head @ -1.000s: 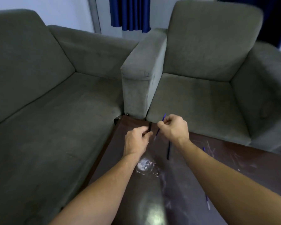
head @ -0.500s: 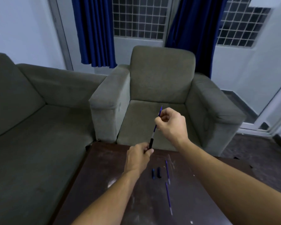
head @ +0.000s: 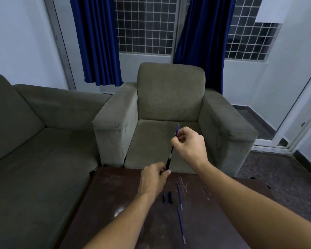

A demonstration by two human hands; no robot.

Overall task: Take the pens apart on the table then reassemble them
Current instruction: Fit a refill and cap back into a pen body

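A blue refill [head: 174, 141] is pinched in the right hand [head: 188, 146], its lower end in the black barrel [head: 168, 164] pinched by the left hand [head: 153, 178], above the table [head: 115, 194] far edge; disassembly step likely; next, refill pulled free and laid by two caps [head: 167, 197] and loose refills [head: 179, 196]

The pen's [head: 172, 151] lower end vanishes inside the left hand [head: 153, 178]; the two caps [head: 167, 197] beside it are too small to tell apart.

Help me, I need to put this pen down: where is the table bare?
Free: the table left of the left hand, and its right side past the scratches. Crowded: the middle, with two caps and two refills.
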